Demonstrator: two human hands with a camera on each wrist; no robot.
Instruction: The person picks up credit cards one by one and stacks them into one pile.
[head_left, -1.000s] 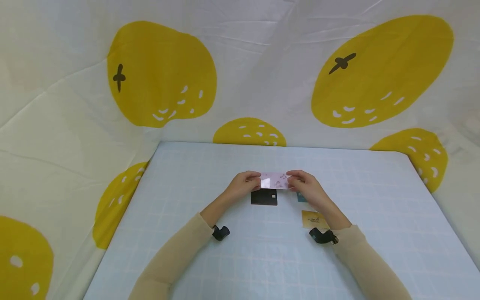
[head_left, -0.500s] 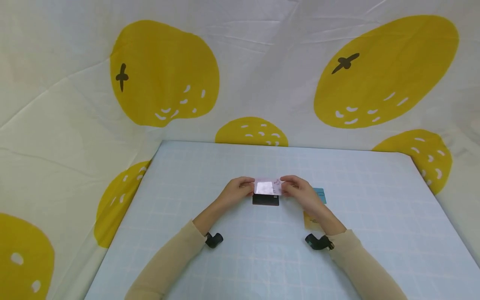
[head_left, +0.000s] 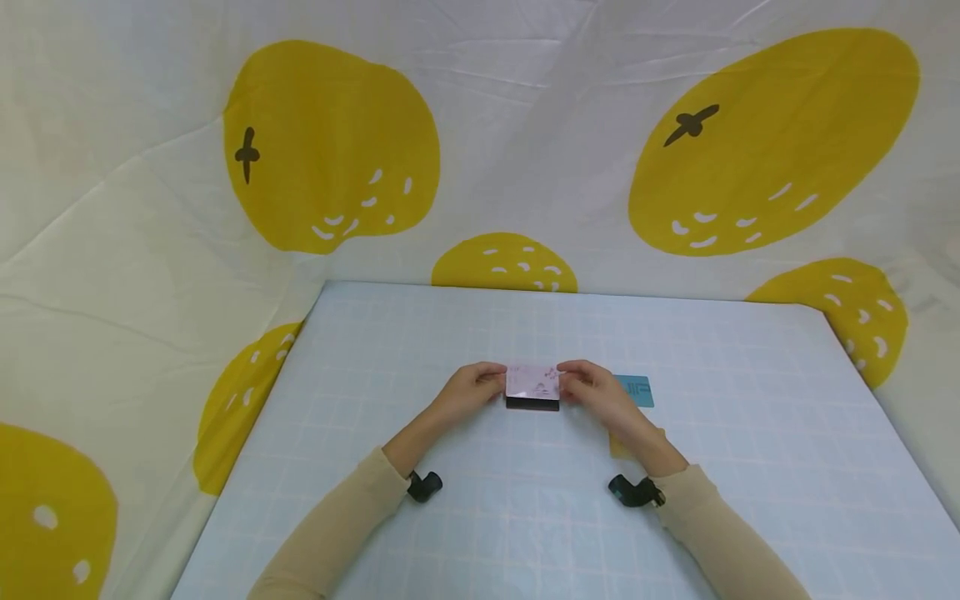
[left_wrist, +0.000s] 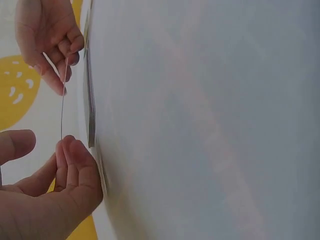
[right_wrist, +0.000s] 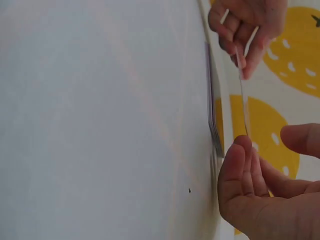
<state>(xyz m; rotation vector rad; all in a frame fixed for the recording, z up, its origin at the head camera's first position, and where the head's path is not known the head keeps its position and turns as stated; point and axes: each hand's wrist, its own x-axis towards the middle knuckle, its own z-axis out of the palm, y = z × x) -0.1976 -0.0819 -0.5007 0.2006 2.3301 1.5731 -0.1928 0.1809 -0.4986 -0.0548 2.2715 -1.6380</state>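
A pale pink card (head_left: 532,380) with a small printed pattern is held level between both hands. My left hand (head_left: 471,388) pinches its left edge, and my right hand (head_left: 594,393) pinches the right one. Directly below, a black card (head_left: 532,404) shows only its near strip, the rest hidden by the pink card. In the left wrist view the held card (left_wrist: 62,112) appears edge-on, with a gap between it and a thin stack of several cards (left_wrist: 91,105) on the table. The right wrist view also shows this stack (right_wrist: 210,95) beneath the raised card.
A teal card (head_left: 638,391) lies to the right, partly behind the right hand. Nearer, a yellow card (head_left: 618,447) is mostly covered by the right forearm. The table (head_left: 480,533) has a pale checked cover, and a fruit-print cloth (head_left: 517,167) hangs behind it.
Both hands have brought the pink card nearer to the person and slightly left, so it now overlaps most of the black card. More of the teal card shows; less of the yellow one does.
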